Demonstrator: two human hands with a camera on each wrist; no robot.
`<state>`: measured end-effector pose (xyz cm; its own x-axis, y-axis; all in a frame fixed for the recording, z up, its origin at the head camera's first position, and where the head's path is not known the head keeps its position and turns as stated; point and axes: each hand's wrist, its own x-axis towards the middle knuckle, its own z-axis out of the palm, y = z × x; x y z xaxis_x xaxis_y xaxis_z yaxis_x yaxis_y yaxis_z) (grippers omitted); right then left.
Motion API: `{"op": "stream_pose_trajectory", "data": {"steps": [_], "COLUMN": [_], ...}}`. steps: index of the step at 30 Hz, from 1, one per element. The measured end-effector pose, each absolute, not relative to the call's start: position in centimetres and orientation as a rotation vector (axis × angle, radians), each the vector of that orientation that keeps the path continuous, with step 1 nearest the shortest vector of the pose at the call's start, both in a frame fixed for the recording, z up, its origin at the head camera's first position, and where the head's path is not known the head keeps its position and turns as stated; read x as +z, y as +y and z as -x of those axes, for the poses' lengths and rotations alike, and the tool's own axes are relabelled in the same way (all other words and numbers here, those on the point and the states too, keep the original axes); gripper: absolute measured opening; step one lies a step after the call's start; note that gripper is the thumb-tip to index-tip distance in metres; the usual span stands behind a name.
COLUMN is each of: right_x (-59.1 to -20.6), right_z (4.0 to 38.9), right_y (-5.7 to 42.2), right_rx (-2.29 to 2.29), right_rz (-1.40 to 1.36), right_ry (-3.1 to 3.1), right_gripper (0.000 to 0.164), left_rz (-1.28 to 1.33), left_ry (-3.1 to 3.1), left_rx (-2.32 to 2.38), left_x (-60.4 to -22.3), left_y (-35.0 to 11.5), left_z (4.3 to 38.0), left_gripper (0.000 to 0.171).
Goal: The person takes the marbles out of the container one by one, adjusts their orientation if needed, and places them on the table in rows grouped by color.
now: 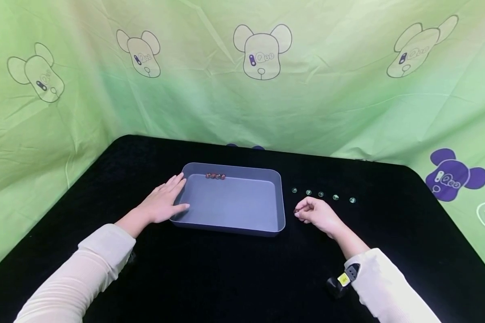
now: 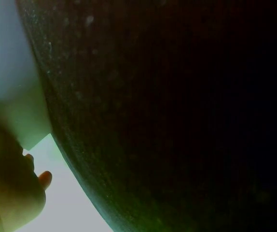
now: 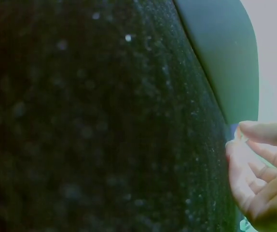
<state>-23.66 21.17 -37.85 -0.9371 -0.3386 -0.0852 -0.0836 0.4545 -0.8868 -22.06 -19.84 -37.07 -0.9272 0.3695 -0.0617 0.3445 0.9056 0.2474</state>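
A grey rectangular tray [image 1: 234, 202] stands on the black table, with several small reddish-brown round beads [image 1: 215, 176] in a row along its far inner wall. My left hand [image 1: 161, 202] rests on the tray's left rim, fingers straight and thumb reaching over the edge. To the right of the tray, my right hand [image 1: 317, 215] pinches a small dark reddish bead [image 1: 296, 211] between thumb and fingertips, low over the cloth. The fingers largely cover that bead. Beyond this hand several clear greenish glass beads [image 1: 321, 194] lie in a spaced row.
Black cloth [image 1: 226, 273] covers the table. A green printed curtain [image 1: 202, 89] hangs behind and at both sides. A small dark device with a yellow label [image 1: 343, 279] sits at the right cuff. Both wrist views are dim and mostly filled by the dark cloth.
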Motion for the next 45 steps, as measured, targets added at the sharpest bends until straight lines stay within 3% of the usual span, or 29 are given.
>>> {"op": "stream_pose_trajectory", "data": {"steps": [22, 45], "right_x": [-38.4, -37.1], "right_z": [24.0, 22.5], "right_y": [20.6, 21.4], "right_rx": [-1.319, -1.508], "right_rz": [0.315, 0.244], "right_ry": [2.622, 2.460], "right_gripper": [0.011, 0.022], "left_rz": [-0.541, -0.533], "left_ry": [2.943, 2.937], "left_rx": [0.366, 0.356], "left_x": [-37.1, -37.1], "left_y": [-19.9, -19.9], "left_z": [22.2, 22.2], "left_gripper": [0.073, 0.073]}}
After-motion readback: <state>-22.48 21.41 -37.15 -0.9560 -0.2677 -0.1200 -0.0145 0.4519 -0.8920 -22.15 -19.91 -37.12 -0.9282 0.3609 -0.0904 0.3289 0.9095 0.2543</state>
